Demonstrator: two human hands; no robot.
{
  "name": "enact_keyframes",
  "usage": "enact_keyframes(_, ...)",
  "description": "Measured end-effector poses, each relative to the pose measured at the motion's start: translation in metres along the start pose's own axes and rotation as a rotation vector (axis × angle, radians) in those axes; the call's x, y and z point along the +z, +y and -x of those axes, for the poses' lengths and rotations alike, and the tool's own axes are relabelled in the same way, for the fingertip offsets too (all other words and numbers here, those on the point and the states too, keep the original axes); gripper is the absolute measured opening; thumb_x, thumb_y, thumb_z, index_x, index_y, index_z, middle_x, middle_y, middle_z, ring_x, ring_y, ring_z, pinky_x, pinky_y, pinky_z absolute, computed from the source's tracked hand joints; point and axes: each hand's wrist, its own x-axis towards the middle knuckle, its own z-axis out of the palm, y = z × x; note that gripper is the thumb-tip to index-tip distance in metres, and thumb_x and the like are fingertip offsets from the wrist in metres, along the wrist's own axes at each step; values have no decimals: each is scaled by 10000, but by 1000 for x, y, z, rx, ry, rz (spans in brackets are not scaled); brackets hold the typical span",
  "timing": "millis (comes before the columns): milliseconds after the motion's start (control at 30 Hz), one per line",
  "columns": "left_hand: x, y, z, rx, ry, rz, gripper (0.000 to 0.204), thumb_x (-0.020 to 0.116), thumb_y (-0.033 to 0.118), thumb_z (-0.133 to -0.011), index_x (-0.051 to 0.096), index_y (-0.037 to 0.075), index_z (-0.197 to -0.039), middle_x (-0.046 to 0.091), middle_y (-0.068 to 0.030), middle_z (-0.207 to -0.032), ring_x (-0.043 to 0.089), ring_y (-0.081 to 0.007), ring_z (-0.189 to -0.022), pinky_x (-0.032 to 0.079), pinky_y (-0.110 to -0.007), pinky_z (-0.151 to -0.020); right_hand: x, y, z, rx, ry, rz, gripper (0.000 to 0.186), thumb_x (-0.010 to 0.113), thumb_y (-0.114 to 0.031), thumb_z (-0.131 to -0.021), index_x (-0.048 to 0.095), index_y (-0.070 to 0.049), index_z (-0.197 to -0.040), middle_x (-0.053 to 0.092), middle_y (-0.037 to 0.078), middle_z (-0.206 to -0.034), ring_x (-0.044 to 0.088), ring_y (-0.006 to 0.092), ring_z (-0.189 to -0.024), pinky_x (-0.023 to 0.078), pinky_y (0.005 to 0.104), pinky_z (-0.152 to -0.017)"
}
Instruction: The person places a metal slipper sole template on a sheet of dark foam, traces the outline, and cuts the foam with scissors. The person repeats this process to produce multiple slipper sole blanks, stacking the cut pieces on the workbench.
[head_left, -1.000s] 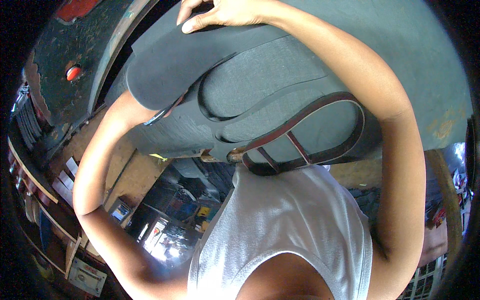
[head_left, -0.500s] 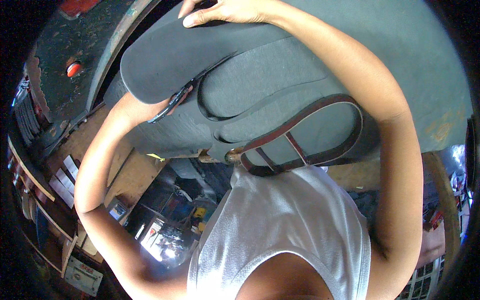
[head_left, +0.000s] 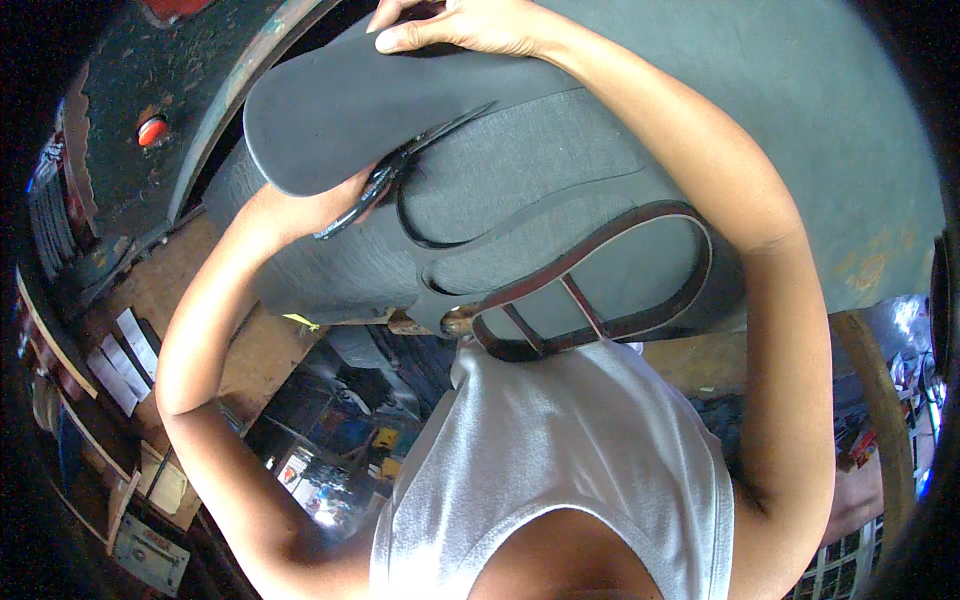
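Observation:
A large dark grey sheet (head_left: pixel 540 145), apparently rubber or foam, lies before me with sole-shaped cut-outs in it. At the far left, my right hand (head_left: pixel 455 25) pinches the upper edge of a broad flap (head_left: pixel 330 115) of this sheet between thumb and fingers. Underneath the flap, my left hand (head_left: pixel 345 200) grips black-handled scissors (head_left: pixel 385 175); its fingers are partly hidden. The scissor blades point up and right along the edge of the flap. Closer to my body, a sole-shaped metal cutting die (head_left: pixel 590 275) with two crossbars rests on the sheet, apart from both hands.
A dark green machine panel with a red button (head_left: pixel 152 131) stands at the far left. Pale strips (head_left: pixel 128 360) lie on wooden shelving at left. A rusty curved bar (head_left: pixel 880 400) is at the right, and cluttered floor shows below the sheet.
My left hand and the scissors have shifted slightly right and up along the flap's edge. My right hand still holds the flap, a little further right.

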Motion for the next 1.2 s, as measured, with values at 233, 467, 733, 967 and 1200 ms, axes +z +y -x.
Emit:
enact_keyframes(233, 13, -5, 7, -56, -68, 119, 447, 713, 241, -885, 669, 159, -1322, 700, -156, -1167, 678, -354, -1037, 534, -447, -920, 0, 6, 3, 16, -12, -22, 174, 780, -136, -910, 745, -2, -1015, 736, 47, -958, 647, 111, -916, 522, 293, -837)
enact_keyframes(467, 12, 32, 13, -304, -54, 427, 595, 667, 82, -875, 550, 129, -1456, 626, -260, -1334, 602, -405, -1259, 481, -464, -1065, 5, -13, 13, 214, -58, 92, 273, 737, -209, -968, 740, -79, -1208, 711, 6, -1131, 625, 108, -1050, 512, 284, -950)
enact_keyframes(733, 26, 72, 142, -969, 39, 649, 655, 761, 320, -911, 487, 130, -1474, 696, -276, -898, 697, -468, -936, 494, -543, -751, -10, -141, 67, 149, 26, 781, 489, 698, -314, -967, 627, -50, -1372, 656, 147, -1347, 606, 280, -1274, 458, 409, -1111)
enact_keyframes(967, 150, 85, 188, -1455, 450, 438, 574, 779, 250, -891, 532, 48, -1369, 701, -234, -1049, 689, -427, -976, 527, -506, -859, 107, -218, 250, 837, 655, 1195, 621, 758, -210, -914, 511, -80, -1469, 566, 208, -1181, 609, 372, -1060, 510, 460, -937)
enact_keyframes(1200, 128, 112, 167, -1308, 551, 222, 453, 706, 131, -926, 579, 18, -1346, 636, -234, -1201, 606, -429, -1144, 487, -476, -978, 211, -192, 290, 552, 734, 1157, 430, 752, -130, -889, 648, -53, -1299, 542, 204, -1206, 557, 380, -1156, 455, 454, -1023)
